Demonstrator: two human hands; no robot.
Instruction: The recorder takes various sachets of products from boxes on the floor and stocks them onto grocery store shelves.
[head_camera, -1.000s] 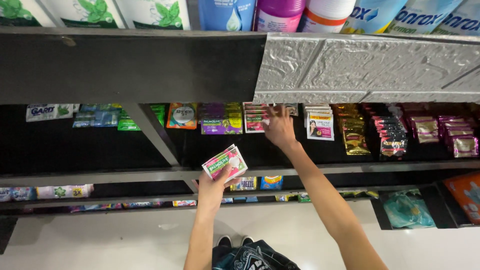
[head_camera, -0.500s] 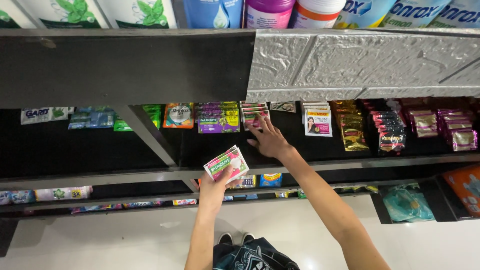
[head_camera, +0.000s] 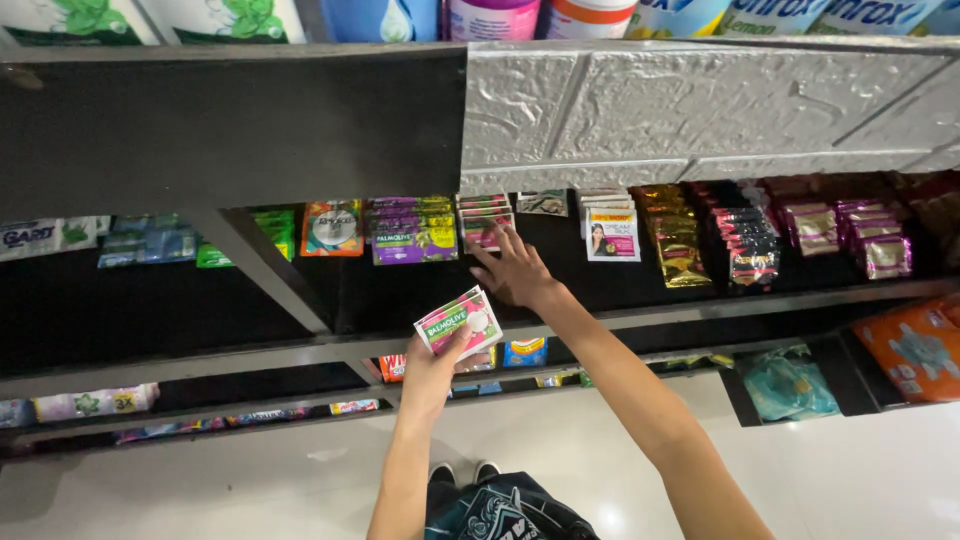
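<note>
My left hand (head_camera: 433, 372) holds up a small stack of pink, green and white sachets (head_camera: 459, 320) in front of the shelf edge. My right hand (head_camera: 513, 270) reaches onto the black shelf (head_camera: 420, 285) with fingers spread, its fingertips touching a row of matching pink sachets (head_camera: 485, 218) that stand at the back. Nothing is gripped in the right hand. Purple sachets (head_camera: 412, 229) stand just left of that row, and white sachets with a portrait (head_camera: 611, 232) stand just right of it.
More sachets line the shelf: green and orange ones (head_camera: 330, 228) at left, gold (head_camera: 678, 245) and dark red ones (head_camera: 812, 228) at right. A grey textured panel (head_camera: 700, 110) and bottles sit above. Lower shelves hold packets, including an orange pack (head_camera: 915, 348). White floor lies below.
My right hand has dropped from the pink sachet row toward the shelf surface and drawn back a little. The left hand with its sachets has stayed almost still.
</note>
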